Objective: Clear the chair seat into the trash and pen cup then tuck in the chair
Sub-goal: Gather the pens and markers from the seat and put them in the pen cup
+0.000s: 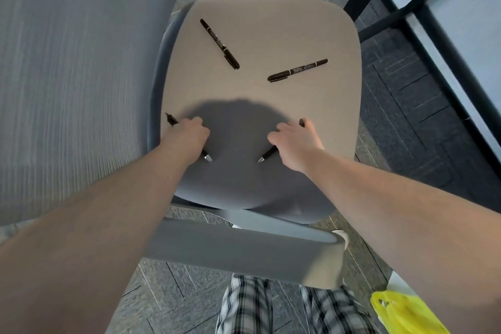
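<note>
A grey chair seat (271, 22) fills the middle of the head view. Two black markers lie loose on it: one (219, 43) slanting at the upper left, another (297, 70) to the right of centre. My left hand (187, 138) is closed around a black pen (207, 157) near the seat's left edge, its ends sticking out on both sides of the fist. My right hand (295, 144) is closed around a second black pen (267, 156), tip pointing down-left. Both pens are low over the seat.
The chair's mesh backrest (67, 62) rises at the left and a grey armrest (244, 249) crosses below the seat. A yellow plastic bag (404, 314) lines a bin at the lower right. A black-framed desk (406, 16) stands at the upper right.
</note>
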